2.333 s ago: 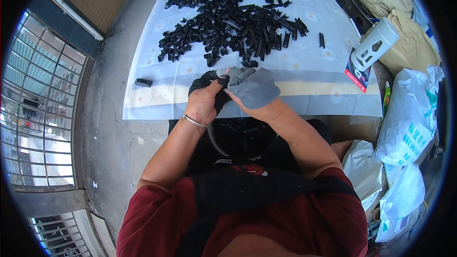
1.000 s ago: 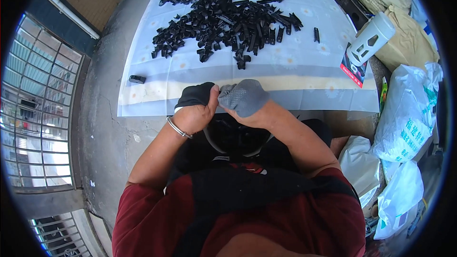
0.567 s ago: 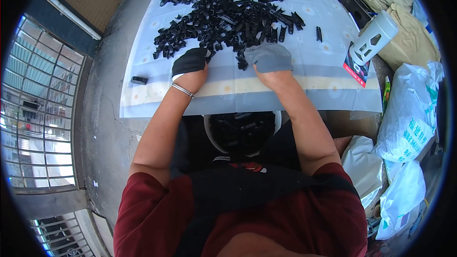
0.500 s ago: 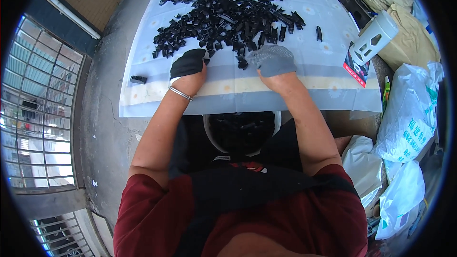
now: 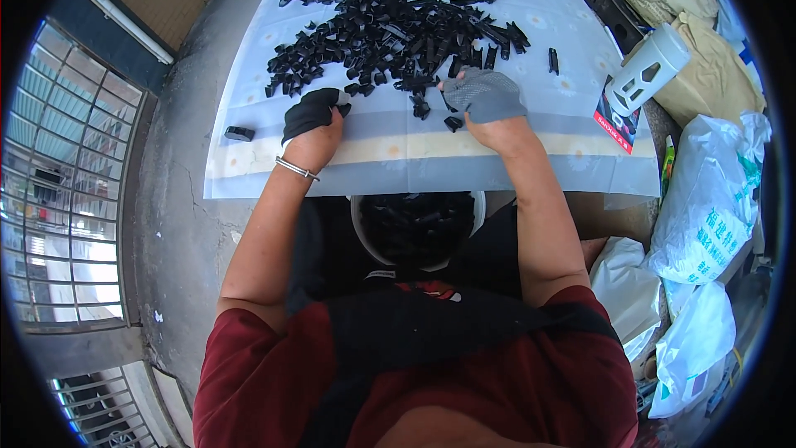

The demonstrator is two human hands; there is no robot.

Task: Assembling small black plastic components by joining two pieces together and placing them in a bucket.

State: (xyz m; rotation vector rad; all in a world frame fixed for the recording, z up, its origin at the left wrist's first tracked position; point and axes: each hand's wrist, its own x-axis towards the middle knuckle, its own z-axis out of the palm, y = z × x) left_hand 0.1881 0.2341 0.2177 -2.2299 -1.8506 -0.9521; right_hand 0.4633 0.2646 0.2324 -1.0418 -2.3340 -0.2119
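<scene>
Heaped on the white table sheet (image 5: 572, 116) are many small black plastic pieces (image 5: 365, 33), some short and notched, others long and narrow. My left hand (image 5: 315, 116), in a black fingerless glove, is closed at the pile's near edge, with a small black piece showing by its thumb. Across from it, my right hand (image 5: 485, 98) wears a grey fingerless glove. Its fingers are bent together around a dark piece, mostly hidden by the hand. Between the hands lie a few loose pieces (image 5: 420, 105), and one single piece (image 5: 453, 124) sits just below the right hand.
Under the table's near edge stands a white bucket (image 5: 356, 224) holding black pieces. A black roll-shaped object (image 5: 240, 133) lies at left. On the right are a white holder (image 5: 651, 66) and a red-and-black card (image 5: 618, 120). White sacks (image 5: 705, 199) crowd the right side.
My hands have drawn apart, the left moving left and slightly nearer, the right shifting a little right. A single black piece now shows on the sheet below the right hand.
</scene>
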